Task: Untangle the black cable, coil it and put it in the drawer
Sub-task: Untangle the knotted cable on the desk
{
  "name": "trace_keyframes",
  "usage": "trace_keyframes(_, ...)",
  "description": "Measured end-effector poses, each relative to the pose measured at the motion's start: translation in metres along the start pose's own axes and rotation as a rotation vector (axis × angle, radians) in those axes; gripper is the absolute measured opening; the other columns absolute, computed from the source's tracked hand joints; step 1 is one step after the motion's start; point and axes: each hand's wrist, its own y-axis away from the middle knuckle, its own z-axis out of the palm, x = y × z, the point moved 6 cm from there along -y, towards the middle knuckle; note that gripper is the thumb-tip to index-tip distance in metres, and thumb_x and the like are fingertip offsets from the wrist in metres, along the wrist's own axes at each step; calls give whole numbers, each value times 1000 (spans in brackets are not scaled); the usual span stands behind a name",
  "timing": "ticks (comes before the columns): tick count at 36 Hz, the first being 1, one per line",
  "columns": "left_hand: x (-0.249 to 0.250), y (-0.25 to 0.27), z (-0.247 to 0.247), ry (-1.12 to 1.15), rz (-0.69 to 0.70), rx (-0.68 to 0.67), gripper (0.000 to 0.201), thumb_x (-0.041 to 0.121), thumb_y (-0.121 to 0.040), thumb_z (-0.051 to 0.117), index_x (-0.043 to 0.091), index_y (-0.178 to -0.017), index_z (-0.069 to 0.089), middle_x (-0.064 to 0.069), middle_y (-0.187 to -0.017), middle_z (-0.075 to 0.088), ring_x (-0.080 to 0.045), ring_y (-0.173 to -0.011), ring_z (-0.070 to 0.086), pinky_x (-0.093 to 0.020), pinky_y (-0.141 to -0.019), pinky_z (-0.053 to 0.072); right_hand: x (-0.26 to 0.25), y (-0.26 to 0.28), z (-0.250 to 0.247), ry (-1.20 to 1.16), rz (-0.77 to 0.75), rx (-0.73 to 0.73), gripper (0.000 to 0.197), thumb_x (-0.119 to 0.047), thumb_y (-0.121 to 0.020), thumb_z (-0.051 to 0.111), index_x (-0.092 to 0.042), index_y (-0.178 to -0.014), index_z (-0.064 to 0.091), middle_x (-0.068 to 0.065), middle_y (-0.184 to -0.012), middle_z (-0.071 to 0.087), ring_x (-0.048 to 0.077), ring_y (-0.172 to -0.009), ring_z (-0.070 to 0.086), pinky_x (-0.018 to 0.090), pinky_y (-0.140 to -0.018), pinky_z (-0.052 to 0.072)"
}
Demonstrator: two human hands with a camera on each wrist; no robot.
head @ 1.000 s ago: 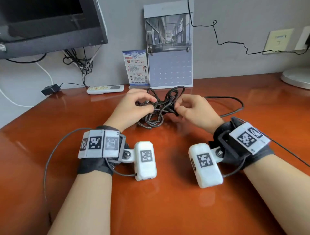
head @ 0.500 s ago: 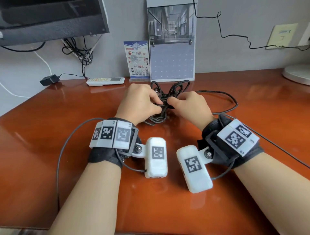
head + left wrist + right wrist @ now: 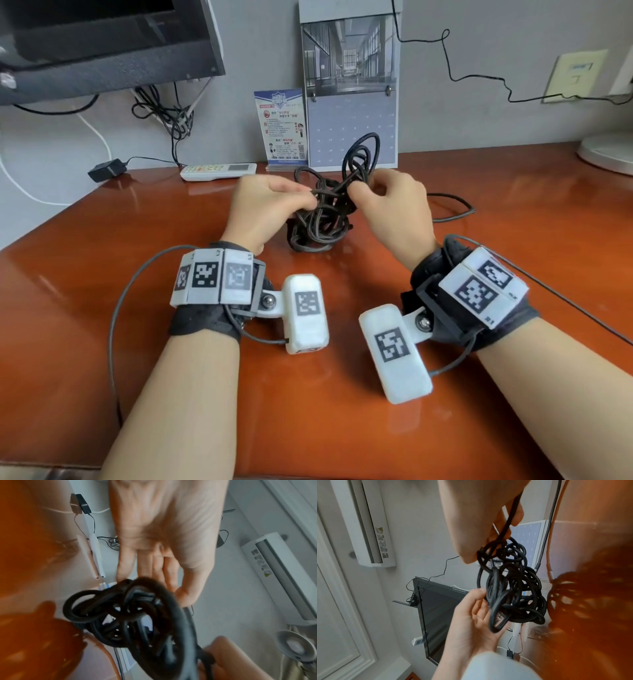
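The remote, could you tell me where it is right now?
Head view: the remote lies at the desk's back edge, left of the flyer.

Black cable (image 3: 322,219): knotted tangle, bottom loops on desk, one strand trailing right.

Black wrist straps (image 3: 202,318), white tag-marked camera blocks (image 3: 306,313), thin grey cables (image 3: 116,329)

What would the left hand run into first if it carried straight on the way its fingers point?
The left hand points rightward into the black cable tangle it already pinches; past that sits the right hand. Depth is unclear, but the cable likely comes first.
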Motion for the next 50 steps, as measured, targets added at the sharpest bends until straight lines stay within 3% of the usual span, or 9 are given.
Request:
trace_keyframes(9,16,5,31,-348,173,-222,19,24,-83,63,21,-65,58,7,-80,38,-16,-100,31,-7,-73,25,3,3,4,74,11,-10,35,-30,-80,57,-18,-57,34,-3,-55,40,23,-61,37,30,-49,28)
trace_keyframes(13,15,7,39,-251,115,-275,32,31,-85,56,19,-56,49,6,-76,38,-19,-98,34,-23,-75,26,2,3,4,50,11,-18,35,-29,-80,56,-18,-56,33,-2,-54,38,23,-61,36,33,-52,28)
trace_keyframes(18,9,7,32,324,-114,-189,27,18,-84,55,22,-57,56,6,-66,52,-14,-75,51,-30,-81,40,0,2,-1,87,1,9,34,-31,-83,54,-15,-58,36,-2,-56,42,23,-61,38,33,-53,29)
trace_keyframes(21,6,5,21,692,-207,-79,34,9,-90,42,19,-58,34,11,-44,32,-11,-57,33,-26,-66,33,3,2,-2,71,3,-10,36,-29,-81,55,-17,-55,33,-3,-52,37,21,-55,33,33,-51,27)
trace_keyframes(29,26,13,20,180,4,-106,36,33,-84,50,19,-53,39,4,-62,45,-8,-58,43,-26,-66,34,5,2,2,65,-7,-18,36,-24,-82,54,-16,-55,33,-2,-52,37,22,-56,33,33,-51,28)
trace_keyframes(31,32,14,20,72,77,-113,35,30,-87,55,18,-55,52,4,-64,54,0,-60,48,-11,-67,36,6,1,2,76,-8,-15,34,-25,-82,53,-16,-55,35,-2,-53,39,23,-58,36,34,-51,28)
trace_keyframes(36,38,18,20,-54,176,-108,32,26,-89,61,17,-58,58,15,-43,51,5,-46,45,-5,-49,32,5,1,2,75,-22,-12,39,-21,-82,54,-17,-52,29,-1,-49,32,21,-52,30,35,-49,26)
trace_keyframes(47,15,8,2,789,-240,38,34,17,-92,48,20,-59,48,11,-41,41,-5,-53,35,-23,-64,30,3,-4,-7,71,1,-18,39,-26,-80,55,-14,-52,31,-1,-47,28,19,-53,25,33,-48,24)
trace_keyframes(50,12,10,3,776,-302,0,35,23,-92,44,21,-58,38,10,-44,32,-8,-55,36,-27,-66,30,5,-4,-8,83,22,-20,40,-26,-79,57,-14,-50,32,-2,-47,31,20,-53,28,32,-47,25)
